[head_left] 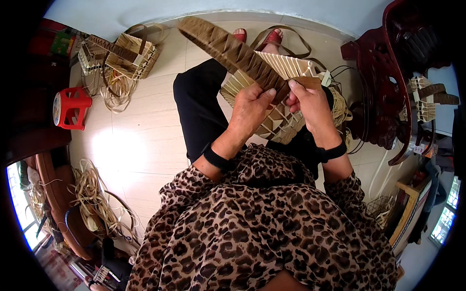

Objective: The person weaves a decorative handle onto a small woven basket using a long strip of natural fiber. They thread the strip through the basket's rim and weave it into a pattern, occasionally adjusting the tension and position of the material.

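Observation:
Over my lap lies a half-seen woven basket (284, 63) of pale strips, tilted, with an open lattice side below my hands. A broad brown plaited band (230, 51) with a zigzag pattern slants across it, its free end raised toward the upper left. My left hand (250, 109) is closed round the lower part of this band, thumb on top. Close beside it, my right hand (310, 104) pinches the band's lower right part, where a flat brown strip (310, 83) sticks out past the thumb. Both hands cover where the strips cross.
On the floor at upper left stand woven baskets (138, 58) with brown handles and loose strips. A red stool (75, 107) is at left, above a heap of pale strips (90, 199). Dark carved wooden furniture (378, 82) stands at right, with another basket (424, 99) beyond it.

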`<state>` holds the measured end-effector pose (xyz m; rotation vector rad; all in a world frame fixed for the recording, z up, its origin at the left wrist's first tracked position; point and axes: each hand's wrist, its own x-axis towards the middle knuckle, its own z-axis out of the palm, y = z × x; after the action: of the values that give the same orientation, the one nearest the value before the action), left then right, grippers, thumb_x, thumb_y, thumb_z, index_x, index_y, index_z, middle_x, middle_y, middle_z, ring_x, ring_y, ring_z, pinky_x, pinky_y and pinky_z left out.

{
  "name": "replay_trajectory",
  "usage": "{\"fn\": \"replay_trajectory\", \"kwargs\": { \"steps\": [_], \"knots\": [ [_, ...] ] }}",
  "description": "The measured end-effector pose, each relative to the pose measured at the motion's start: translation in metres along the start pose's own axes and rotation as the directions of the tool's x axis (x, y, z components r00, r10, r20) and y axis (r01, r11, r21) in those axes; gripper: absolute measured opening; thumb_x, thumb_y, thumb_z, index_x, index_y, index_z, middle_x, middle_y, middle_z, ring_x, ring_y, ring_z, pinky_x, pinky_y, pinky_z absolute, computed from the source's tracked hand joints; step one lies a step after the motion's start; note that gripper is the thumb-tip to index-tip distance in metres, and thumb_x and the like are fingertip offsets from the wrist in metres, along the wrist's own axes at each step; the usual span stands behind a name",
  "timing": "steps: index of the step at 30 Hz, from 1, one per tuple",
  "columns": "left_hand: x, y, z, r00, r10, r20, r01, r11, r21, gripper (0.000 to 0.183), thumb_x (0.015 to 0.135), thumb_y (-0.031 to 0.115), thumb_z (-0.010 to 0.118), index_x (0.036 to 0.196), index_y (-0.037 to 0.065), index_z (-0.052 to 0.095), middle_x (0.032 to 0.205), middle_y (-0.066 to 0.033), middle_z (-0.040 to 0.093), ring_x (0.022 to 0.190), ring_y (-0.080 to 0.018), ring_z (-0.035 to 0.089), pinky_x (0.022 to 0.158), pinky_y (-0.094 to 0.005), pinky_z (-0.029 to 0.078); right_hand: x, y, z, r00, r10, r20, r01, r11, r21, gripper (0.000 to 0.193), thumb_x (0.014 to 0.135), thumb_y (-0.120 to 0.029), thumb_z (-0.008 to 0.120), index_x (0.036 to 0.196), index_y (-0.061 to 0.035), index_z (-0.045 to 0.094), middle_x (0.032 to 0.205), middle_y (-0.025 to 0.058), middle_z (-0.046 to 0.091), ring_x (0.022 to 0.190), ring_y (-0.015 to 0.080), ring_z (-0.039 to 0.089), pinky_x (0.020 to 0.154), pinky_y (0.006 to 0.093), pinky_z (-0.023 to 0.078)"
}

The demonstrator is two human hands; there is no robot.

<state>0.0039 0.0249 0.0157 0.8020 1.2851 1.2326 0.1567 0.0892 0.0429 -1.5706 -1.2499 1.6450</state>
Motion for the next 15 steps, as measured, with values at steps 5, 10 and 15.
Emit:
{"fn": "replay_trajectory", "kwargs": {
  "steps": [5, 10, 15],
  "knots": [
    [0.015, 0.008, -0.009, 0.995, -0.065, 0.080, 0.077, 0.984, -0.158, 0.022, 0.098, 0.006, 0.052, 0.114, -0.005, 0.063, 0.101, -0.0074, 0.068, 0.086, -0.0138, 0.064, 0.076, -0.0272, 0.053, -0.007, 0.008, 0.004, 0.999, -0.014, 0.052, 0.006, 0.988, 0.154, 0.019, 0.097, -0.024, 0.059, 0.094, -0.0054, 0.062, 0.073, 0.0001, 0.059, 0.063, 0.0119, 0.061, 0.051, 0.0238, 0.048],
    [0.022, 0.032, -0.026, 0.973, -0.129, 0.190, 0.158, 0.977, -0.146, 0.027, 0.097, 0.003, 0.050, 0.120, -0.006, 0.060, 0.108, -0.0116, 0.068, 0.094, -0.0170, 0.066, 0.082, -0.0290, 0.055, -0.021, 0.012, 0.012, 0.989, 0.007, 0.148, -0.060, 0.932, 0.358, 0.024, 0.098, -0.025, 0.056, 0.088, -0.0032, 0.061, 0.069, 0.0038, 0.061, 0.059, 0.0152, 0.065, 0.045, 0.0245, 0.049],
    [0.018, 0.046, -0.043, 0.950, -0.230, 0.209, 0.246, 0.968, -0.049, 0.025, 0.095, 0.004, 0.052, 0.116, -0.004, 0.063, 0.103, -0.0075, 0.069, 0.085, -0.0121, 0.065, 0.074, -0.0246, 0.053, -0.040, 0.005, 0.014, 0.963, 0.117, 0.242, -0.175, 0.956, 0.234, 0.026, 0.098, -0.027, 0.053, 0.088, -0.0041, 0.059, 0.063, 0.0050, 0.061, 0.052, 0.0157, 0.063, 0.042, 0.0245, 0.046]
  ]
}}
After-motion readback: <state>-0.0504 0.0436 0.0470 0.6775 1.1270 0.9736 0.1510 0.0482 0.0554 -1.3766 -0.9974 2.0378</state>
